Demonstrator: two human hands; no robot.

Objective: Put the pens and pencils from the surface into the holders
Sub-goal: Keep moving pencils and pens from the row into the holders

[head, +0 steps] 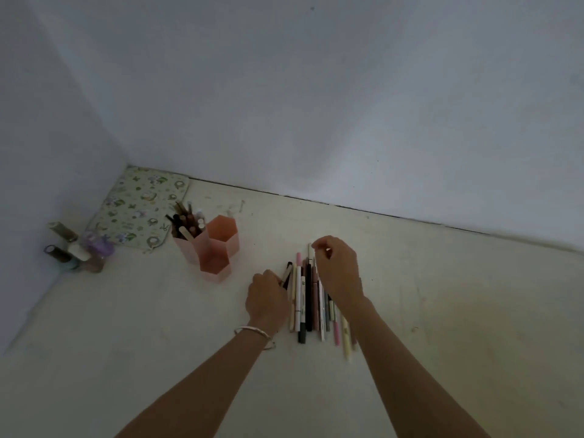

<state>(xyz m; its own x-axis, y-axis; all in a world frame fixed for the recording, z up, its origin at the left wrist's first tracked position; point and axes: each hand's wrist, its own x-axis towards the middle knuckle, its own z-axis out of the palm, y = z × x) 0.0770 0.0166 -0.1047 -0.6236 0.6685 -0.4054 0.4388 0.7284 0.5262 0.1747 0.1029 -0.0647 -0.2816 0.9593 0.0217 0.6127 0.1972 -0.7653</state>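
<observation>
A row of several pens and pencils (308, 306) lies side by side on the pale surface (442, 327). My left hand (267, 298) rests at the row's left edge, fingers on a black-and-white pen (287, 275). My right hand (339, 267) hovers over the row's far right end, its fingertips pinching the top of a thin white pen (310, 252). To the left stand three joined pink hexagonal holders (218, 248). The rear left holder (186, 245) is full of pens. The other two look empty.
A floral pouch (139, 207) lies in the back left corner. Several small bottles (79, 248) cluster against the left wall. White walls close off the back and left of the surface. A bangle (254, 333) circles my left wrist.
</observation>
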